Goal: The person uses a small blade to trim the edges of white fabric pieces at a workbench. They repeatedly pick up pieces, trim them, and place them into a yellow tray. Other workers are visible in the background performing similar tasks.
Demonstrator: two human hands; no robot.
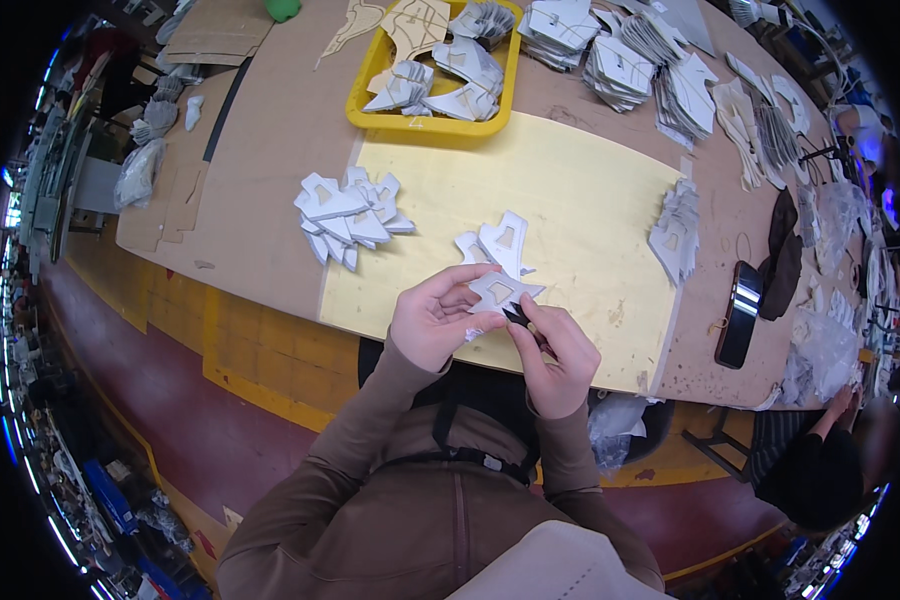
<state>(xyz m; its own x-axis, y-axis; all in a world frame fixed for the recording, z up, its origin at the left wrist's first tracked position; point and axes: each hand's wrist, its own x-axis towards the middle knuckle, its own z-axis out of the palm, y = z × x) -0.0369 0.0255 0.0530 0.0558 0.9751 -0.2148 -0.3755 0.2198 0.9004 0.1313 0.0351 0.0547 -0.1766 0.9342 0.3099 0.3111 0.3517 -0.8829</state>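
Above the near part of a pale-yellow rectangular sheet (580, 180), the fingers of the left hand (432, 318) are pinching a flat, pale-grey angular piece with a cut-out window (515, 289). At its lower right edge, the fingers of the right hand (560, 358) are gripping a small black object (517, 315), kind too small to tell. Just beyond, a few loose pale-grey pieces (495, 246) are lying on the sheet. Farther left, a fanned pile of pale-grey windowed pieces (345, 222) is straddling the sheet's edge; opposite, a long stack of similar pieces (678, 228) is straddling the right edge. At the far edge, a yellow plastic tray (430, 124) is holding more bundles. A black rectangular phone (738, 318) is lying right of the sheet, on the brown table (270, 150).
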